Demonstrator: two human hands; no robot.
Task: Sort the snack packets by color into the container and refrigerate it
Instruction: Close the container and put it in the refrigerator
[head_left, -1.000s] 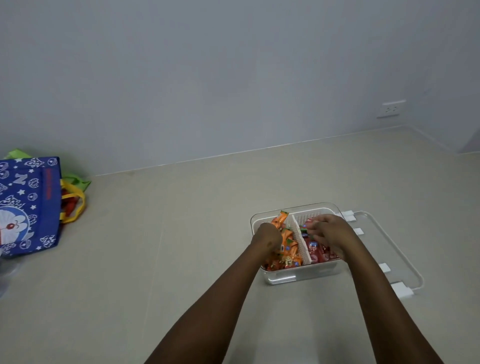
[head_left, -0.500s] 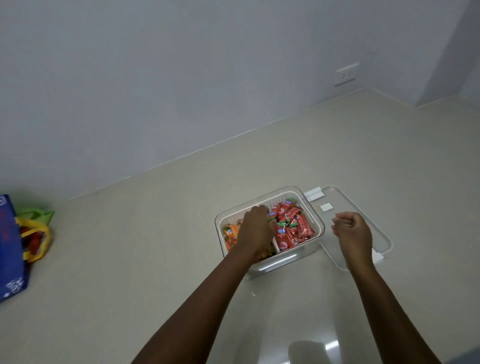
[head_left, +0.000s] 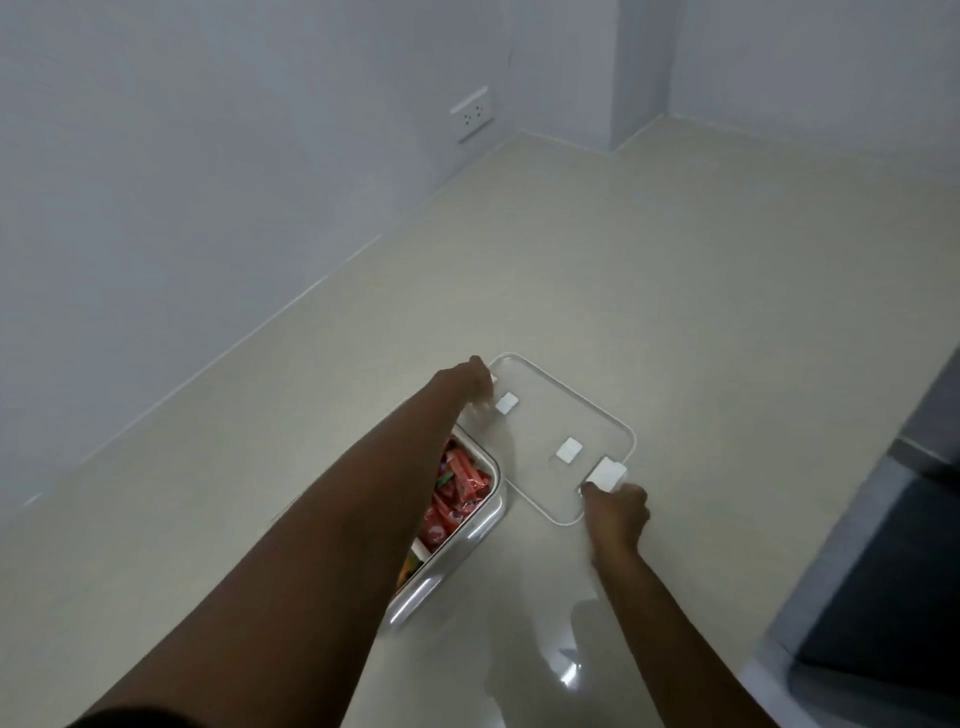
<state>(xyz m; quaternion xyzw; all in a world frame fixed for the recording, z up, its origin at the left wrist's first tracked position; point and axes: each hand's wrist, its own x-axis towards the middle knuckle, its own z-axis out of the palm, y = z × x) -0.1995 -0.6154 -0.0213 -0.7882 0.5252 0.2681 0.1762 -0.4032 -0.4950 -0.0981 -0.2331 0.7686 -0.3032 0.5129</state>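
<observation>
A clear plastic container (head_left: 480, 525) sits on the floor, mostly hidden under my left forearm. Red snack packets (head_left: 457, 483) fill its right compartment, and a sliver of orange packets (head_left: 410, 564) shows beyond the white divider. The transparent lid (head_left: 582, 415) with white clips lies flat on the floor to the container's right. My left hand (head_left: 475, 382) reaches across the container and grips the lid's far left corner. My right hand (head_left: 618, 512) grips the lid's near edge by a white clip (head_left: 605, 473).
The floor is pale, glossy tile. A white wall with a power socket (head_left: 471, 114) runs along the left and back. A dark appliance or cabinet (head_left: 893, 571) stands at the right edge.
My left hand left the container and reached over to the lid's far corner. My right hand moved onto the lid's near edge. The view swung right, and the blue bag went out of sight.
</observation>
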